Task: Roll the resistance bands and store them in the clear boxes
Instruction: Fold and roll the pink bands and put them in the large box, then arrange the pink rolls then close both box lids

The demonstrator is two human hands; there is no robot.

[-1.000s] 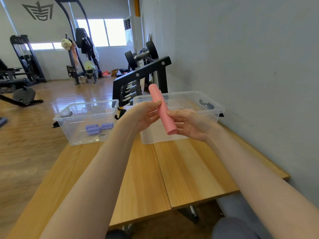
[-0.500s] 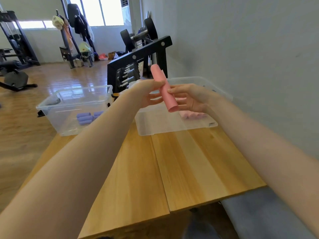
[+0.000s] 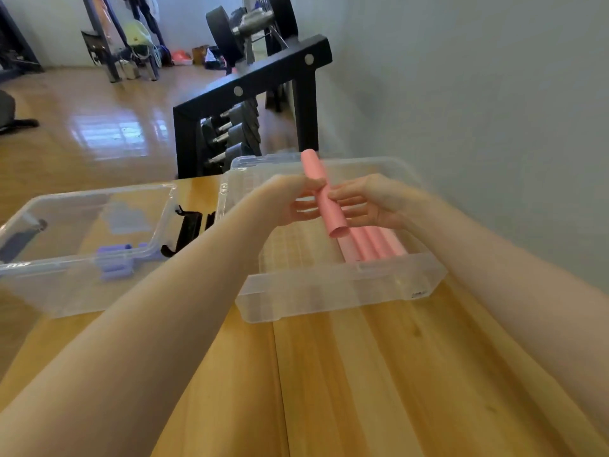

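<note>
The rolled pink resistance band, pinched between the left hand and right hand, has been carried from above the desk to over the right clear box, above the pink rolls already stored. It looks ready to be lowered in.

Both forearms reach forward; left hand and right hand meet, fingers curled in a grip.
</note>
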